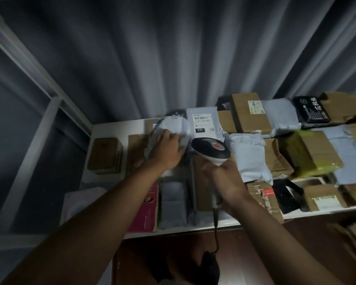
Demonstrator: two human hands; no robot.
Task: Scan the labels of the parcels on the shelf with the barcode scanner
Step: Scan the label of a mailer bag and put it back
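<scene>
White shelf (109, 128) of parcels; left hand (169, 150) grasping grey parcel (173, 126), right hand (226, 177) barcode scanner (211, 150).

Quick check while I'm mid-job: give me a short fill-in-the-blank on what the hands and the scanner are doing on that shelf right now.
1. The right hand grips the ____ by its handle.
2. The left hand holds a crumpled ____ mailer bag.
3. The big number in the black box on the white label behind the hands reads ____.
4. The box to the right has ____ tape on it.

Missing words: scanner; white; 231; yellow
</scene>
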